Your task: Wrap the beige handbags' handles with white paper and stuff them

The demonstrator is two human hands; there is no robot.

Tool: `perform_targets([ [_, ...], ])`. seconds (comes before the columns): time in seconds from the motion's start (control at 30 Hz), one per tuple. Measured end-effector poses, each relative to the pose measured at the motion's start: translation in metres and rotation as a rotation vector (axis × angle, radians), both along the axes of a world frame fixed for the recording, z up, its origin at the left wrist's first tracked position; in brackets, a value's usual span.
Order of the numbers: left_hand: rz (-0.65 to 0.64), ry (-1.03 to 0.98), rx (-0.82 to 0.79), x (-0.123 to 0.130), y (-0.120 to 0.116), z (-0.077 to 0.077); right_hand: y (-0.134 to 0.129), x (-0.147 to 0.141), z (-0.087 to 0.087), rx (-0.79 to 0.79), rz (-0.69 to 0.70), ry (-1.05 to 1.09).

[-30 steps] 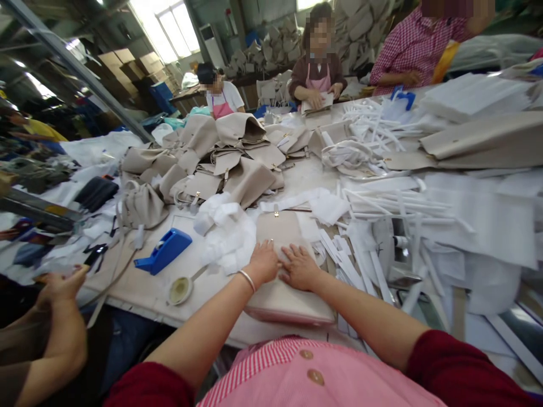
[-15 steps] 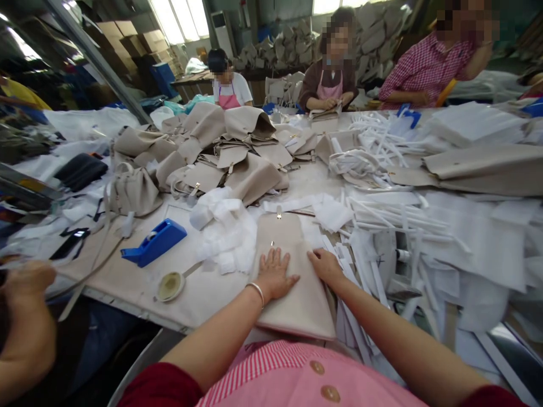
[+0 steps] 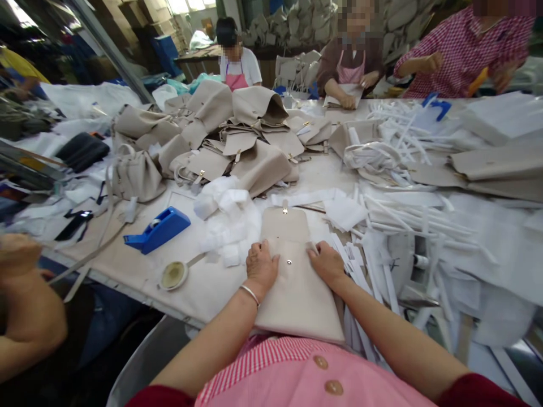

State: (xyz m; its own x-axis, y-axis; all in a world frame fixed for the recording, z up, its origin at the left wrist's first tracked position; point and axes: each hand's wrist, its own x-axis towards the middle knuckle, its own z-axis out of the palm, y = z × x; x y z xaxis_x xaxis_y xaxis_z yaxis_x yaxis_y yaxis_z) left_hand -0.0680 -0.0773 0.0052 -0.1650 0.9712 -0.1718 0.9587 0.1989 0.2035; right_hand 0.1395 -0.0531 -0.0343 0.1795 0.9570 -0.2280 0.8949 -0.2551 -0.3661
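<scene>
Fingers: my left fingers (image 3: pixel 257 252) rest loosely bent on the bag (image 3: pixel 301 308), at its left edge, thumb (image 3: pixel 275 264) on its face; cannot tell whether they grip underneath. My right fingers (image 3: pixel 319 254) are drawn in narrow, pinching the right edge. Bag lies flat between them on the table (image 3: pixel 229 285), long axis running away from my apron (image 3: pixel 288 364), far end slightly left. Flap (image 3: pixel 283 226) open at that end, clasp (image 3: pixel 285 211) just ahead of both. Stud (image 3: pixel 289 262) sits nearer the left thumb.
</scene>
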Motion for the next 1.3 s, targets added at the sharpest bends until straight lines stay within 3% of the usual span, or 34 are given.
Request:
perform_targets([
  [0.17, 0.146, -0.057, -0.113, -0.010, 0.012, -0.005, 0.002, -0.003, 0.001, 0.003, 0.071, -0.052],
  [0.37, 0.243, -0.082, -0.170, -0.017, 0.018, -0.013, 0.008, 0.006, -0.017, 0.002, 0.004, 0.068],
  [0.63, 0.299, -0.079, -0.198, -0.022, 0.024, -0.027, 0.010, 0.014, -0.023, 0.125, 0.052, 0.214],
  [0.8, 0.307, -0.033, -0.174, -0.016, 0.024, -0.029, 0.017, 0.009, -0.022, 0.026, 0.035, 0.118],
  [0.9, 0.127, 0.059, 0.031, -0.013, 0.024, -0.026, 0.022, 0.001, -0.016, -0.046, 0.068, -0.015],
  [1.0, -0.296, -0.038, 0.200, -0.007, 0.020, -0.025, 0.024, -0.006, -0.008, -0.057, 0.129, -0.127],
  [1.1, -0.660, -0.206, 0.140, 0.003, 0.010, -0.023, 0.022, -0.008, -0.005, -0.041, 0.167, -0.155],
  [1.17, -0.723, -0.196, 0.049, 0.010, 0.002, -0.021, 0.022, -0.007, -0.008, -0.034, 0.170, -0.135],
  [1.3, -0.598, -0.042, -0.133, 0.020, -0.008, -0.018, 0.025, -0.001, -0.017, -0.060, 0.083, -0.004],
])
